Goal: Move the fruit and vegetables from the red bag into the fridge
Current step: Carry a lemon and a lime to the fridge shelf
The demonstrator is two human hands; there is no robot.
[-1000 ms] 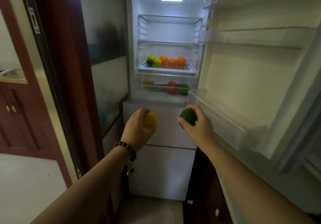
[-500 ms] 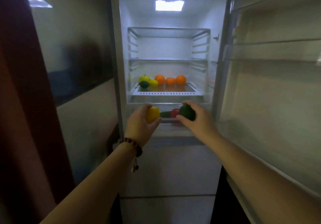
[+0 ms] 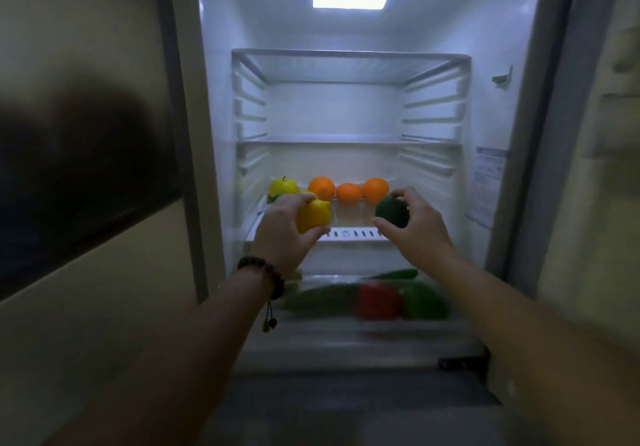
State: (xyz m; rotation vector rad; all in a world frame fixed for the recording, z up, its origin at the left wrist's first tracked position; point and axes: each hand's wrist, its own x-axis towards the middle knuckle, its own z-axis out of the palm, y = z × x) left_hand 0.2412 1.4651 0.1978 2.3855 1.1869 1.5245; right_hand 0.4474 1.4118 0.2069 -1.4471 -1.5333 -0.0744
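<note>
writing: a sticker (image 3: pixel 489 182) on the fridge (image 3: pixel 349 106) right inner wall, too blurred to read
left hand (image 3: pixel 282 234): fingers curled round a yellow lemon (image 3: pixel 313 216), held at the front of the fruit shelf (image 3: pixel 353 233)
right hand (image 3: pixel 414 229): grasping a dark green fruit (image 3: pixel 392 213) beside it, just before three oranges (image 3: pixel 348 190)

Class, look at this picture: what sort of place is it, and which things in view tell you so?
Probably a home kitchen, right at an open fridge. Its lit shelves hold three oranges, and the hands hold a lemon and a dark green fruit.
</note>
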